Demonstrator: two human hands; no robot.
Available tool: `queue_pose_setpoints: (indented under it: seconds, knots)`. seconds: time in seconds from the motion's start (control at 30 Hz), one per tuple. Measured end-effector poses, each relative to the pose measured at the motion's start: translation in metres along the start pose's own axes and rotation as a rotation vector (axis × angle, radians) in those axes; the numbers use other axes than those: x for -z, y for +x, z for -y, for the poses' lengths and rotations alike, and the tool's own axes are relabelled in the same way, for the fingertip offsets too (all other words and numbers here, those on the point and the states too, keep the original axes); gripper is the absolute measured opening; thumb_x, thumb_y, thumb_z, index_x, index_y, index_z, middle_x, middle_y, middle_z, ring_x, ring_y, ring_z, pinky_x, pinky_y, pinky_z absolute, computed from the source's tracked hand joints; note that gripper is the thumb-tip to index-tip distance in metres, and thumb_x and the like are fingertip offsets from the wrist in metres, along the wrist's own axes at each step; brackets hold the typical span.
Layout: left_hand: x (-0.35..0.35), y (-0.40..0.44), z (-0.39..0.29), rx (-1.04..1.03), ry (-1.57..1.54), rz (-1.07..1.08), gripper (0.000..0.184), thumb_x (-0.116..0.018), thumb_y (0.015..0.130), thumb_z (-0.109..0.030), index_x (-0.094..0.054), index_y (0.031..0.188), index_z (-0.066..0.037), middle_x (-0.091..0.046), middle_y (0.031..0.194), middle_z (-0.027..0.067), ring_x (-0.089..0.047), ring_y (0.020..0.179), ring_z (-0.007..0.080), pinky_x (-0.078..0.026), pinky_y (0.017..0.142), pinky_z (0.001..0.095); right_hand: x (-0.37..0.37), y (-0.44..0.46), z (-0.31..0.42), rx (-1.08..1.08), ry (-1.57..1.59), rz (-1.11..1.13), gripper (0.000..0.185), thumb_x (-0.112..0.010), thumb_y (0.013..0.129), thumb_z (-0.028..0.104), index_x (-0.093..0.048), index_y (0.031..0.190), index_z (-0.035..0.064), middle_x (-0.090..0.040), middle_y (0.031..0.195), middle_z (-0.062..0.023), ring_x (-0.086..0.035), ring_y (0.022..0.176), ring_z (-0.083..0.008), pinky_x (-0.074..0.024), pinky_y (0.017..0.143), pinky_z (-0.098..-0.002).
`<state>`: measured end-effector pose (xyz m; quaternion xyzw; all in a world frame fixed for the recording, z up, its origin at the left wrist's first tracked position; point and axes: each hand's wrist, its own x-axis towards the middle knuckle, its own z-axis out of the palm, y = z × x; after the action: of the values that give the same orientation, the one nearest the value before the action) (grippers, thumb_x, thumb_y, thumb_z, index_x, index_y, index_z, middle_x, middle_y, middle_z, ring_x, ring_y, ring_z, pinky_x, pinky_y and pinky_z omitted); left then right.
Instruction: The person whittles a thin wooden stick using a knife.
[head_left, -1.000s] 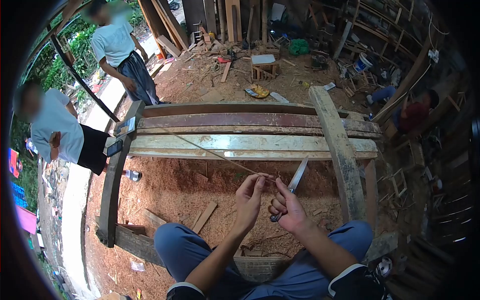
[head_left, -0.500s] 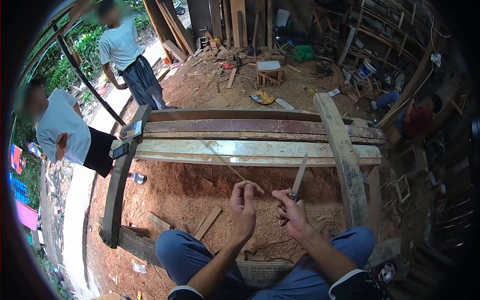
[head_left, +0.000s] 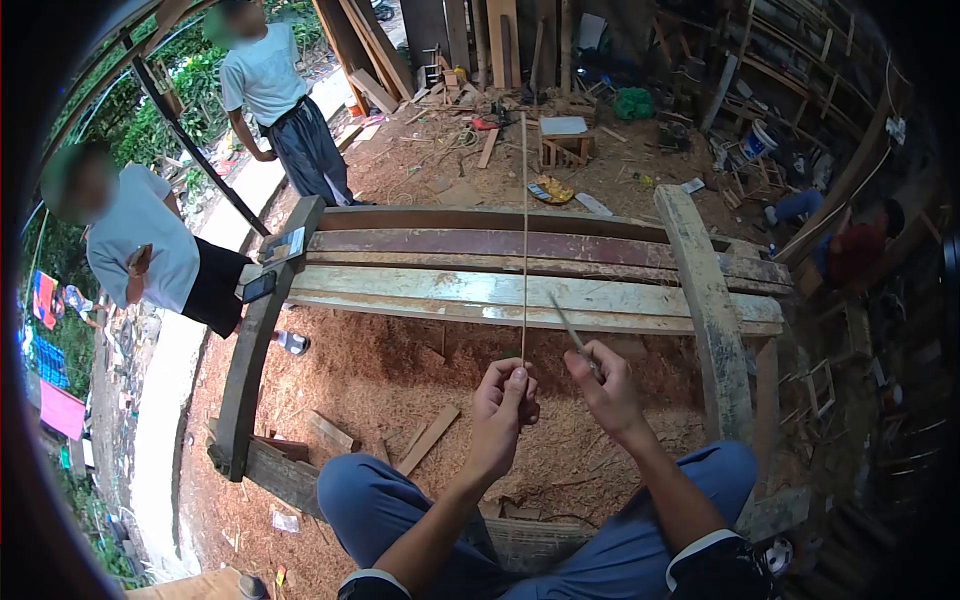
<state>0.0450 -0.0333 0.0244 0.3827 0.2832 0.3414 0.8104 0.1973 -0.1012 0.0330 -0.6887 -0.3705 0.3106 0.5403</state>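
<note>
My left hand point(head_left: 503, 402) is closed, its thumb and fingers pinching the lower end of a long thin wooden stick point(head_left: 525, 240). The stick rises almost straight up in front of the planks. To its right, my right hand point(head_left: 608, 395) is wrapped around the handle of a knife point(head_left: 564, 322). The blade points up and to the left, a little blurred, and appears apart from the stick. Both hands are above my lap, and my fingers mostly hide the knife's handle.
A pale plank point(head_left: 420, 287) and other boards lie across a timber frame beyond my hands. A phone point(head_left: 259, 287) rests on the left beam point(head_left: 250, 375). Two people stand at the left; another person sits far right. Wood shavings point(head_left: 380, 360) cover the ground.
The stick has swung from a leftward slant to nearly upright. My right hand has turned, so the knife now leans left instead of right. The whole view has shifted slightly.
</note>
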Motion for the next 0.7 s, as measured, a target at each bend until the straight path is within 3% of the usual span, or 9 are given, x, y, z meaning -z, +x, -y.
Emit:
queue_pose_setpoints:
  seconds: [0.17, 0.27, 0.37, 0.47, 0.5, 0.7]
  knots:
    - [0.001, -0.003, -0.009, 0.033, 0.011, -0.036, 0.015, -0.050, 0.103, -0.021, -0.051, 0.109, -0.007, -0.051, 0.080, -0.0012, -0.040, 0.060, 0.0038, -0.034, 0.052, 0.0197, -0.006, 0.011, 0.012, 0.163, -0.190, 0.076, 0.047, -0.062, 0.091, 0.051, -0.062, 0.093, 0.0045, -0.050, 0.053, -0.0018, -0.047, 0.046, -0.0120, -0.0333, 0.046, -0.0316]
    - [0.008, -0.003, -0.010, 0.069, -0.023, -0.004, 0.016, -0.050, 0.103, -0.022, -0.050, 0.110, -0.007, -0.050, 0.080, -0.0014, -0.040, 0.060, 0.0041, -0.034, 0.052, 0.0203, -0.009, 0.010, 0.019, 0.219, -0.268, 0.163, 0.045, -0.058, 0.094, 0.050, -0.063, 0.097, 0.0054, -0.056, 0.061, -0.0052, -0.053, 0.053, -0.0182, -0.0380, 0.053, -0.0337]
    - [0.013, -0.001, -0.007, 0.008, 0.055, 0.001, 0.016, -0.051, 0.103, -0.022, -0.050, 0.110, -0.007, -0.050, 0.080, -0.0014, -0.040, 0.060, 0.0044, -0.034, 0.052, 0.0206, -0.019, 0.021, 0.009, 0.689, -0.441, 0.097, 0.043, -0.051, 0.098, 0.047, -0.064, 0.106, 0.0066, -0.058, 0.073, -0.0069, -0.053, 0.066, -0.0210, -0.0388, 0.065, -0.0344]
    - [0.022, 0.000, 0.000, 0.012, 0.029, 0.060, 0.015, -0.050, 0.103, -0.021, -0.050, 0.110, -0.008, -0.050, 0.080, -0.0014, -0.039, 0.060, 0.0042, -0.034, 0.053, 0.0207, -0.015, 0.016, 0.004, 0.608, -0.486, 0.214, 0.045, -0.047, 0.099, 0.048, -0.064, 0.107, 0.0071, -0.060, 0.082, -0.0077, -0.054, 0.078, -0.0270, -0.0382, 0.074, -0.0386]
    - [0.013, -0.004, -0.007, 0.069, 0.064, -0.036, 0.013, -0.050, 0.103, -0.018, -0.049, 0.111, -0.008, -0.050, 0.080, -0.0016, -0.039, 0.061, 0.0040, -0.034, 0.054, 0.0208, -0.017, 0.015, 0.002, 0.654, -0.478, 0.180, 0.046, -0.047, 0.098, 0.049, -0.064, 0.108, 0.0068, -0.058, 0.078, -0.0072, -0.053, 0.074, -0.0261, -0.0376, 0.074, -0.0384]
    - [0.010, -0.012, -0.011, 0.089, 0.125, 0.075, 0.012, -0.050, 0.102, -0.012, -0.047, 0.113, -0.008, -0.049, 0.079, -0.0017, -0.039, 0.059, 0.0028, -0.031, 0.051, 0.0204, -0.006, 0.012, -0.004, 0.810, -0.590, 0.122, 0.040, -0.062, 0.089, 0.043, -0.068, 0.112, 0.0107, -0.055, 0.074, -0.0026, -0.052, 0.068, -0.0209, -0.0386, 0.064, -0.0343]
